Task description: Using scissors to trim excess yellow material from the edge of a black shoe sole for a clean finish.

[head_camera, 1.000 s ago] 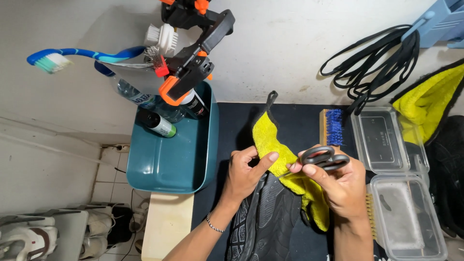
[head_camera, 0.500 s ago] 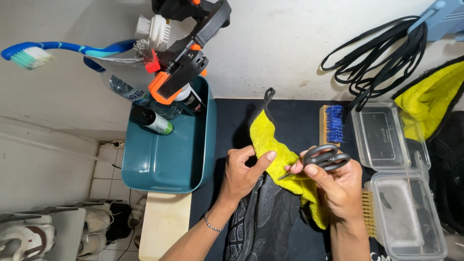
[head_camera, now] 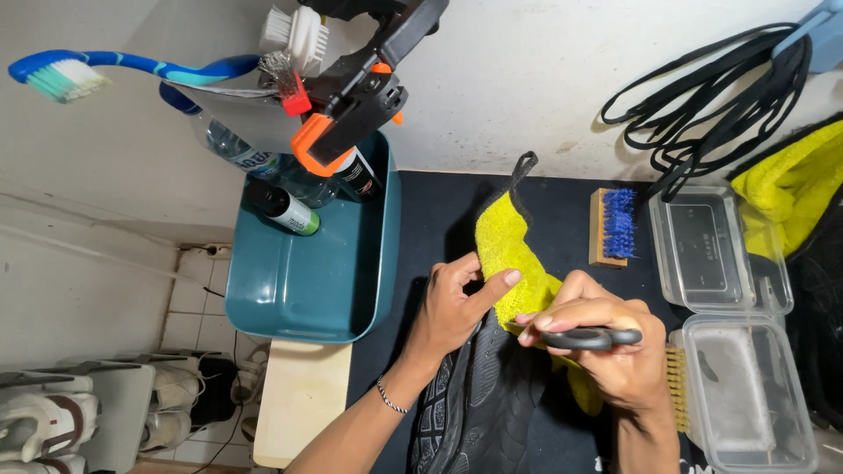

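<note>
My left hand [head_camera: 457, 303] pinches the edge of a yellow cloth [head_camera: 505, 250] that lies on a dark mat [head_camera: 439, 211], with its thumb pressed on the fabric. My right hand [head_camera: 606, 355] grips a pair of grey-handled scissors [head_camera: 590, 337], fingers through the handles, just right of the cloth; the blades are hidden. A black patterned shoe [head_camera: 487, 412] lies beneath both hands, partly covered by the cloth.
A teal tub [head_camera: 307, 281] with bottles [head_camera: 285, 209] stands to the left. A blue-bristled wooden brush [head_camera: 612, 226] and an open clear plastic box [head_camera: 729, 290] lie to the right. Black laces [head_camera: 702, 105] hang at the back. A toothbrush [head_camera: 105, 70] and clamp [head_camera: 351, 123] jut overhead.
The view has shifted slightly. My right hand has turned the scissors so the handles lie flatter. My left hand keeps its hold on the cloth.
</note>
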